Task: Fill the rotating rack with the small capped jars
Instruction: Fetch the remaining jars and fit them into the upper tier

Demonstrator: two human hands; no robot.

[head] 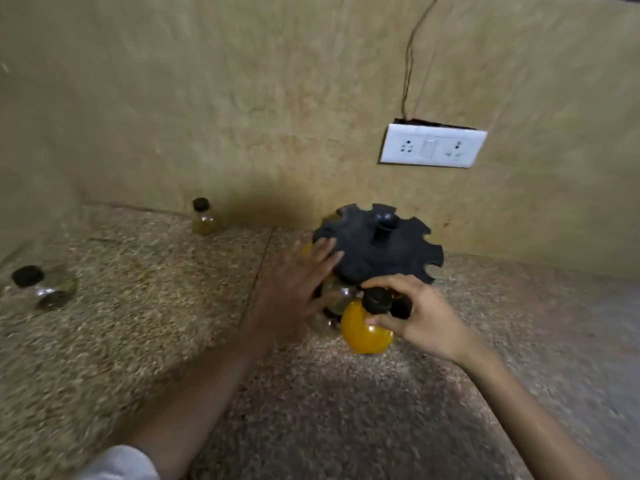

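The right hand (pixel 420 315) gripped a yellow-filled, black-capped glass jar (pixel 367 329) at the near edge of the black notched rotating rack (pixel 377 251). The left hand (pixel 291 289), its fingers (pixel 323 252) straight, pressed the rack's left rim.

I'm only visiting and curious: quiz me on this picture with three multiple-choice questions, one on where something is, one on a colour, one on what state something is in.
1. Where is the switch plate? A) on the wall B) on the floor C) on a door
2. What colour fills the jar held by the right hand? A) green B) orange-yellow C) blue
3. How is the left hand? A) gripping a jar B) clenched in a fist C) open, fingers straight at the rack

Answers: 1 A, it is fixed to the wall. 2 B, its body shows orange-yellow. 3 C, its fingers are straight and hold nothing.
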